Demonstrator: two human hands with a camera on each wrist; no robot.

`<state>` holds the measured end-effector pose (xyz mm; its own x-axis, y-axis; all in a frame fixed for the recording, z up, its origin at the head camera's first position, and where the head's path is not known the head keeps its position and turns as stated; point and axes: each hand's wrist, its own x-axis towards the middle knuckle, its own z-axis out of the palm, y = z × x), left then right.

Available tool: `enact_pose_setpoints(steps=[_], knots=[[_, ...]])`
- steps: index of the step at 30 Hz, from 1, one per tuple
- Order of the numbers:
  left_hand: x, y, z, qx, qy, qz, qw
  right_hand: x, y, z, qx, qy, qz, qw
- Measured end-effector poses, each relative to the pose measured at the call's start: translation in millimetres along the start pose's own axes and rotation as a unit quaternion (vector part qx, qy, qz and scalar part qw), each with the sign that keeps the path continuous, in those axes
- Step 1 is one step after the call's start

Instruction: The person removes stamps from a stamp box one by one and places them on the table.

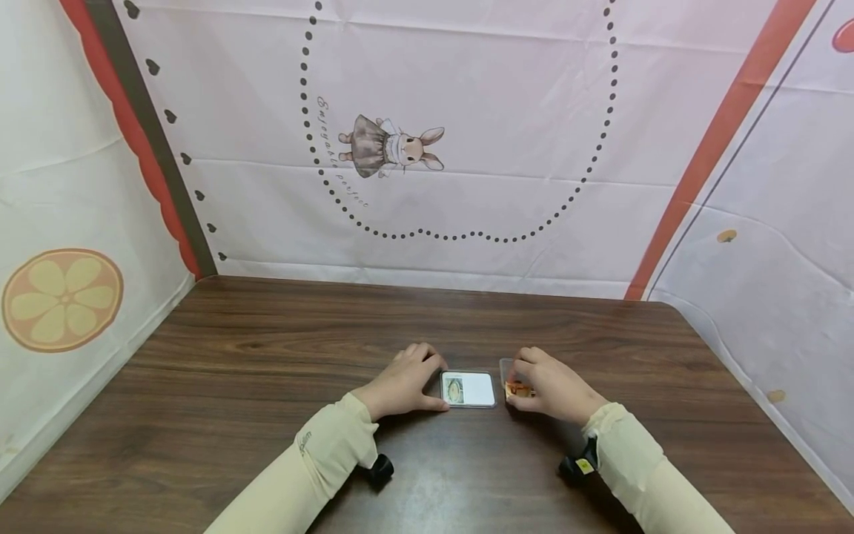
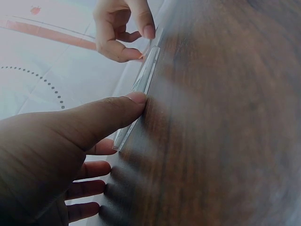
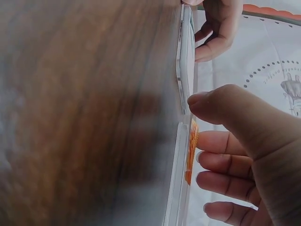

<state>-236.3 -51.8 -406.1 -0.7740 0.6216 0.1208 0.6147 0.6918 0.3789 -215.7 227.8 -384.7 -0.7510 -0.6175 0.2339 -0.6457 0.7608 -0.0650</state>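
Observation:
A clear flat case (image 1: 477, 389) with a white card and small oval picture lies on the table. My left hand (image 1: 403, 382) grips its left end, the thumb (image 2: 137, 98) on the near edge and a finger at the far corner. Just right of it is a second clear case (image 1: 505, 366), partly under my right hand (image 1: 554, 387). Thumb and fingers of that hand are round a small orange printed piece (image 1: 519, 391) on this case. The right wrist view shows the orange piece (image 3: 191, 155) beside the fingertips; the thumb's exact contact is unclear.
The brown wood-grain table (image 1: 333, 319) extends around both hands. A printed cloth (image 1: 494, 133) with a rabbit figure hangs behind the far edge, and more cloth stands at both sides. A black camera is strapped at each wrist.

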Motion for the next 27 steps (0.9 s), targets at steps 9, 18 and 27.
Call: enact_pose_setpoints(steps=[9,18,27], knots=[[-0.4,0.9,-1.1,-0.001,0.001,-0.005,1.0000,-2.4,-3.3,-0.7,0.012,-0.008,0.000,0.9999],[0.9,1.4,0.3,0.003,0.004,0.001,1.0000,-5.2,-6.9,1.2,0.010,-0.001,-0.005,0.9999],[-0.1,2.2,-0.7,-0.005,0.006,0.001,1.0000,-6.3,-9.5,2.7,0.011,0.007,-0.022,0.9997]])
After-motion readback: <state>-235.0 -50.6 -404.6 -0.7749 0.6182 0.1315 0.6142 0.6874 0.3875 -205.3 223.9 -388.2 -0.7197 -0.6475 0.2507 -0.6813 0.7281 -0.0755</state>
